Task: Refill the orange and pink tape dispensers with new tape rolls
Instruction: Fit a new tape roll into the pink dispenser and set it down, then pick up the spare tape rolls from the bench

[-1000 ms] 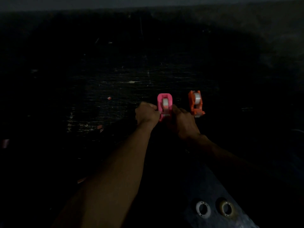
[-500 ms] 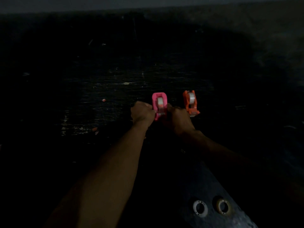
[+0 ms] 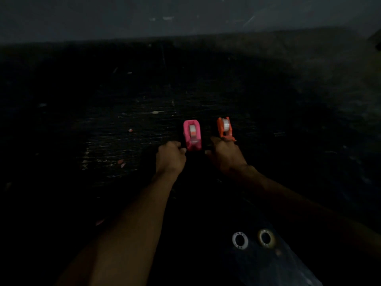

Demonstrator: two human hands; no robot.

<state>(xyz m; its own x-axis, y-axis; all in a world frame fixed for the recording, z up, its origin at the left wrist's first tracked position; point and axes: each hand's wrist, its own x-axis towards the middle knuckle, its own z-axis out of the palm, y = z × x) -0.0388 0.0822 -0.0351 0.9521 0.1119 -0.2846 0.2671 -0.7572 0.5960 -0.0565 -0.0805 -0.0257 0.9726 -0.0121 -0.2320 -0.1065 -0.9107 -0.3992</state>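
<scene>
A bright pink dispenser [image 3: 192, 134] is seen at the frame's centre, loaded with a whitish roll marked by an orange patch. Just right of it, an orange dispenser [image 3: 224, 129] is shown with a pale, translucent roll. The table [image 3: 123, 124] is black, flecked with white scratches. At lower right, a white ring [image 3: 240, 240] and a yellowish ring [image 3: 266, 238] are seen.

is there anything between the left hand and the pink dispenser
Nothing visible. The left hand sits right beside the near end of the pink dispenser on the dark table, with no object between them. Whether the fingers touch it is too dark to tell.
</scene>
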